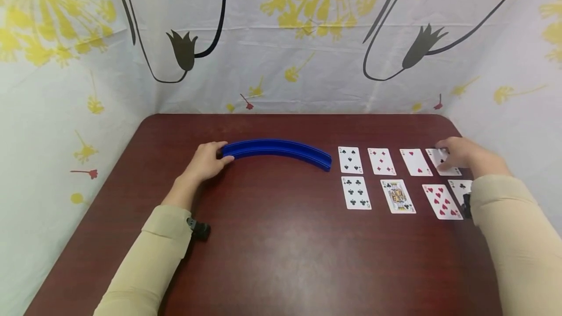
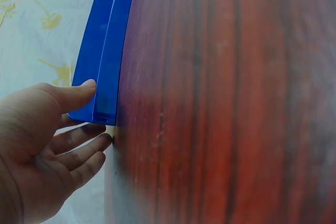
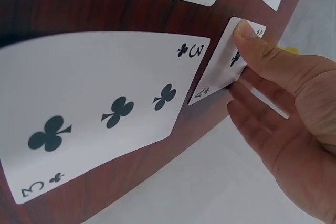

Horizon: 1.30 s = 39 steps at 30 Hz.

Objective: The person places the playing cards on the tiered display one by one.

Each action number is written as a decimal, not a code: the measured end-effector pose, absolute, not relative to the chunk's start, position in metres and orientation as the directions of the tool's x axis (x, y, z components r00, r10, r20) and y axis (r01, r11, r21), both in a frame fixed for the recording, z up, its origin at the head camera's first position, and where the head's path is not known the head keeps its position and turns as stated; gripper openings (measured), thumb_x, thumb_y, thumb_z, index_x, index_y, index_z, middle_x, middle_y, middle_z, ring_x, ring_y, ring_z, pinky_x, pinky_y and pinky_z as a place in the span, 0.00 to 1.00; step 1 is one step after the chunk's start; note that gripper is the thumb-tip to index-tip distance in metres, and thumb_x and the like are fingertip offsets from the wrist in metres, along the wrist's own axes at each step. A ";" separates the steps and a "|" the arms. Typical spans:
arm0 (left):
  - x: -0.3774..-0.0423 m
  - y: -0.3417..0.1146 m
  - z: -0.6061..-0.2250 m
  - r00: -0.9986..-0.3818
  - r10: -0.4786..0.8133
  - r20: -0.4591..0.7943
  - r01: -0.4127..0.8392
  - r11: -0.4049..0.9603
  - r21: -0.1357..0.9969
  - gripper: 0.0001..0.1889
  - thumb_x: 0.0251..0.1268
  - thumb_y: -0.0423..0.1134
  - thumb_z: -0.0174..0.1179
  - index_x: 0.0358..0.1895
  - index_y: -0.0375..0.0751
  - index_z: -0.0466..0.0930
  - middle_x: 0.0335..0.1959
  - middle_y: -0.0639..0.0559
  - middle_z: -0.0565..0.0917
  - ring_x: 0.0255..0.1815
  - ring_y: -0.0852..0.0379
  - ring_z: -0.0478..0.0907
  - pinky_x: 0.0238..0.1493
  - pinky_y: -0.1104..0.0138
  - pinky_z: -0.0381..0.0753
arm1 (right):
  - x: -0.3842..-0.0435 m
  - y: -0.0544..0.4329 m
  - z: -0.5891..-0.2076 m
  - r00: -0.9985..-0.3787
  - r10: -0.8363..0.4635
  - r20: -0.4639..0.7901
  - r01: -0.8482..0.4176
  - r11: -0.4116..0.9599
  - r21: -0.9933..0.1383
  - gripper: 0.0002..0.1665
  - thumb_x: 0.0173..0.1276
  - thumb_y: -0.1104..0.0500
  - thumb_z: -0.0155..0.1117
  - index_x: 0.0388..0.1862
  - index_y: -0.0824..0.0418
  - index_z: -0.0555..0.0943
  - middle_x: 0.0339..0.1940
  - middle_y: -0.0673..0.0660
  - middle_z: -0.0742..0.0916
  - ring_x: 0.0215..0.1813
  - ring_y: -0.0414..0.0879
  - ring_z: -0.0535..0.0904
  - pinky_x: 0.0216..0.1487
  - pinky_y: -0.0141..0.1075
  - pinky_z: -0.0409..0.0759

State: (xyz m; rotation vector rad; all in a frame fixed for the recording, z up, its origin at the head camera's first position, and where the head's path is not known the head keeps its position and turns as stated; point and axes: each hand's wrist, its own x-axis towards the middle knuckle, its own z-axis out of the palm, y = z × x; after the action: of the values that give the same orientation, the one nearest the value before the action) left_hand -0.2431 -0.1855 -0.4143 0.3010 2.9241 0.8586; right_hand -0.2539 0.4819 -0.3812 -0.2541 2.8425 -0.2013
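1. Left hand [image 1: 208, 162] pinches the left end of a curved blue strip [image 1: 276, 148], thumb on its face and index finger behind, with the other fingers loosely bent. Its arm wears a beige sleeve [image 1: 149, 247], with a small black device [image 1: 202, 231] at the wrist.
2. Blue and grooved, the strip arches across the far half of a reddish-brown table [image 1: 281, 257]; its right end sits just beside the cards. Behind hangs white fabric [image 1: 325, 72] printed with yellow flowers.
3. Face-up cards lie to the right in two rows. First comes the five of spades [image 1: 350, 160], with the six of clubs [image 1: 356, 193] nearer the viewer.
4. Next is a diamonds card [image 1: 382, 162] in the far row, then a face card [image 1: 398, 196] in the near row.
5. Further right are the two of hearts [image 1: 416, 162] and, nearer, a higher hearts card [image 1: 442, 202].
6. At the far right, the right hand [image 1: 461, 152] has its thumb on a black-suited card [image 3: 223, 74], fingers partly bent at its edge; whether it grips the card cannot be told. Nearer lies the three of clubs [image 3: 105, 98].
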 end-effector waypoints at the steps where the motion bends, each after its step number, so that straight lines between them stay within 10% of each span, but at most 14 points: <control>1: -0.243 -0.186 -0.414 -0.978 0.207 -0.018 0.164 0.824 0.543 0.31 0.74 0.44 0.61 0.73 0.30 0.68 0.66 0.31 0.75 0.67 0.37 0.72 0.68 0.46 0.70 | -0.254 0.481 -0.381 -0.947 -0.193 -0.258 -0.154 0.975 -0.163 0.45 0.47 0.61 0.81 0.58 0.85 0.72 0.54 0.85 0.77 0.58 0.83 0.70 0.60 0.71 0.67; 17: -0.242 -0.186 -0.412 -0.977 0.211 -0.028 0.160 0.813 0.559 0.31 0.75 0.44 0.61 0.73 0.30 0.68 0.63 0.31 0.77 0.63 0.38 0.76 0.65 0.46 0.73 | -0.253 0.494 -0.384 -0.952 -0.180 -0.249 -0.146 0.978 -0.148 0.53 0.49 0.55 0.83 0.58 0.90 0.66 0.56 0.88 0.72 0.59 0.85 0.64 0.64 0.71 0.61; 26: -0.246 -0.186 -0.410 -0.976 0.217 0.001 0.177 0.795 0.580 0.28 0.71 0.40 0.65 0.69 0.30 0.73 0.56 0.32 0.82 0.55 0.41 0.81 0.58 0.49 0.79 | -0.249 0.498 -0.373 -0.977 -0.194 -0.086 -0.176 0.968 -0.178 0.23 0.56 0.65 0.73 0.42 0.83 0.79 0.36 0.77 0.84 0.38 0.69 0.79 0.47 0.64 0.74; 39: -0.248 -0.185 -0.412 -0.981 0.194 0.018 0.164 0.771 0.616 0.22 0.69 0.36 0.67 0.63 0.32 0.79 0.51 0.34 0.85 0.50 0.43 0.84 0.55 0.50 0.82 | -0.235 0.487 -0.341 -0.986 -0.161 -0.038 -0.150 0.968 -0.200 0.13 0.66 0.66 0.66 0.40 0.79 0.81 0.34 0.72 0.85 0.32 0.59 0.80 0.36 0.53 0.77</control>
State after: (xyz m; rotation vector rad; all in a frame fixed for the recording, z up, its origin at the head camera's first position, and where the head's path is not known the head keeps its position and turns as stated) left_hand -0.2475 -0.1849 -0.4120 0.2941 2.9121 1.0054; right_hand -0.2346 0.4874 -0.3413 -0.2418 3.0633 -0.3055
